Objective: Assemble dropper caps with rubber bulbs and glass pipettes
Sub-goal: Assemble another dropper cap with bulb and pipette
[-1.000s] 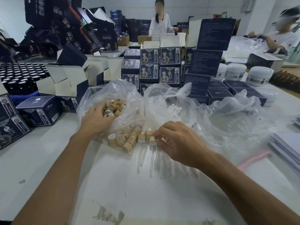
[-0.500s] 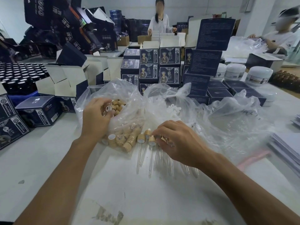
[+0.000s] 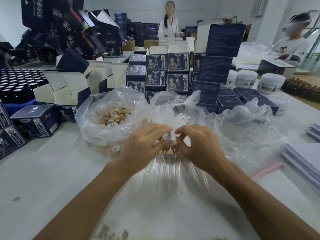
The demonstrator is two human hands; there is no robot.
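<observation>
L hand (image 3: 147,144) grips cap (image 3: 166,135); R hand (image 3: 199,144) pinches sth small, can't tell what, above finished droppers (image 3: 168,154) mid-desk.

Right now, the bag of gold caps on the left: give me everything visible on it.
The bag of gold caps is clear, thin, crinkled plastic, its mouth open and slumped wide. It sits on the white table left of centre, in front of the dark printed boxes. Inside lies a loose heap of short tan-gold ring caps, some showing white linings; more caps press against its near lower wall. On its right it meets the bag of white bulbs. The left hand is just beside it; contact unclear.
</observation>
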